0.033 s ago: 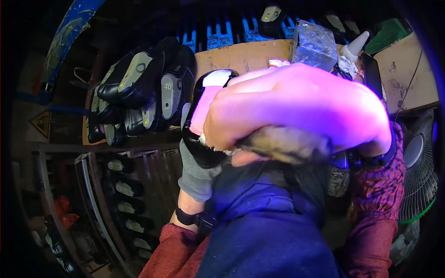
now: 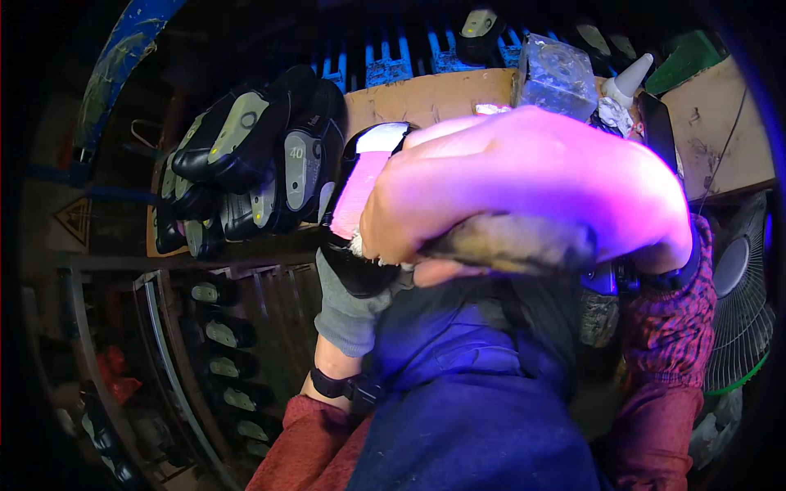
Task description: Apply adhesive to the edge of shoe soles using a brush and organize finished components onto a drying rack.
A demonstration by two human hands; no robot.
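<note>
A black shoe [image 2: 368, 274] with a pink and white sole area lies in front of me. My left hand [image 2: 348, 295], in a grey glove, holds the shoe from underneath; most of its fingers are hidden behind it. Bent over the sole, my bare right hand [image 2: 524, 176] grips what looks like a brush [image 2: 512, 237] with a worn, stained tan handle, blurred by motion. White fibres at the fingertips touch the pink area's lower edge. Bright pink-violet light falls on the right hand.
Several black shoes with grey soles [image 2: 237, 131] are piled left on the bench [image 2: 442, 92]. More stand on a rack [image 2: 151, 303] below. A plastic-wrapped block [image 2: 557, 78] and white nozzle [image 2: 630, 79] sit at the back right. A fan [image 2: 737, 286] stands right.
The brush in my right hand has shifted slightly up and to the right. My left hand and the shoe stay nearly in place.
</note>
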